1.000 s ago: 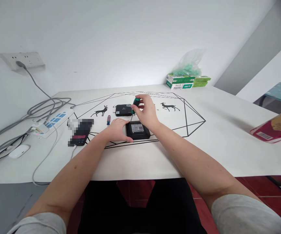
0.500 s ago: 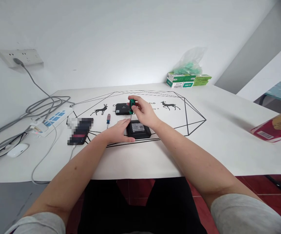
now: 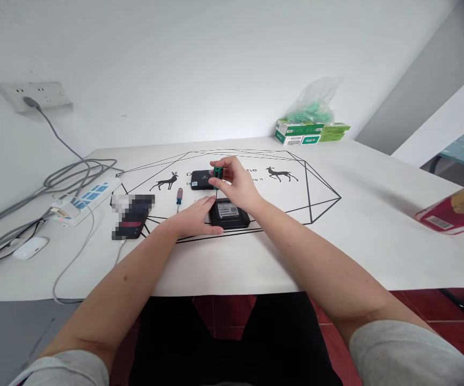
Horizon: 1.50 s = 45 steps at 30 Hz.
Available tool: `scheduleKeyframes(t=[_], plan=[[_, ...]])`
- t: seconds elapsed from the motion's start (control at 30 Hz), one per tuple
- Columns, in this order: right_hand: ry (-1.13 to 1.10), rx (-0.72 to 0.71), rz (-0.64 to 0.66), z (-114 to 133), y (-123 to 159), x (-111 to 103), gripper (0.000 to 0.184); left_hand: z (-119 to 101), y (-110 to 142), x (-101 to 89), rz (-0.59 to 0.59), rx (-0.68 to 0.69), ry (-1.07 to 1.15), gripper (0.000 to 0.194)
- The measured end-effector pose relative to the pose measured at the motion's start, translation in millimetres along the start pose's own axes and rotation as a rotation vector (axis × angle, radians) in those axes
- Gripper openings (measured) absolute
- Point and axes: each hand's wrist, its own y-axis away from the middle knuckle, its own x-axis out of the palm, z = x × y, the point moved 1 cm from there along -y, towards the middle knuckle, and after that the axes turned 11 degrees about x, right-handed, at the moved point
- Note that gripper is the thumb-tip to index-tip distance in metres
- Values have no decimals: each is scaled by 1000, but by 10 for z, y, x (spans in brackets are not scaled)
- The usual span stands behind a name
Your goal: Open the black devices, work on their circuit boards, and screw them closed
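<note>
Nearest the person, the front part of a white tabletop (image 3: 223, 268) stretched across the view. Past its edge lay, toward the left, a white case (image 3: 30, 247) and a phone (image 3: 138, 209), its screen blurred out; toward the far right was a red-and-yellow package (image 3: 457, 210). Centrally, a black device (image 3: 232, 219) lay flat, labelled face up; the left hand (image 3: 195, 217) was spread along its left side, thumb by the near corner and fingertips by the far one. Above that far-left corner, the right hand (image 3: 235, 183) pinched the handle of a green-and-black screwdriver (image 3: 218, 172), shaft pointing down; whether its tip touched the device could not be made out. A second screwdriver (image 3: 179, 195), with a red-and-blue handle, lay just beyond the left hand. Farther back, a flat black box (image 3: 200, 180) rested partly hidden by the right hand. Farthest, near the wall, green-and-white boxes (image 3: 299, 131) bore a clear plastic bag (image 3: 316, 102).
</note>
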Motion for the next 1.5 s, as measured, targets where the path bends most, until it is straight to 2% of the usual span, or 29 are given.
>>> scheduleKeyframes(t=[0.13, 0.27, 0.4, 0.57, 0.7, 0.8, 0.9, 1.0, 1.1, 1.2, 1.33, 1.5], plan=[[-27, 7, 23, -54, -8, 9, 36, 5, -5, -4, -6, 17, -1, 131], [108, -76, 41, -107, -29, -15, 43, 6, -12, -3, -11, 10, -9, 130], [284, -207, -85, -123, -51, -46, 43, 3, -7, -6, 6, -13, -14, 132], [336, -273, -184, -49, -28, -57, 44, -32, 9, -27, 12, -31, -1, 134], [286, -195, -163, 16, 0, -32, 32, -55, 8, -35, 1, -6, 8, 131], [234, -75, -154, 1, -8, -17, 40, -35, 6, -25, 12, -15, -4, 131], [195, -25, -127, -24, -10, -18, 42, -8, 6, -15, 16, -32, -13, 133], [161, -25, -51, -12, 13, -23, 47, -2, 4, -18, 8, -12, -6, 132], [223, -67, -16, 11, 34, -27, 50, -11, -4, -23, -10, 20, 10, 129], [320, -166, -62, 5, 26, -33, 49, -12, -11, -21, -21, 26, 8, 129], [374, -212, -140, -24, -5, -47, 50, -1, -11, -16, -19, 18, 4, 132], [353, -227, -124, 29, 7, -49, 41, 11, -7, -19, -24, 30, 4, 130]])
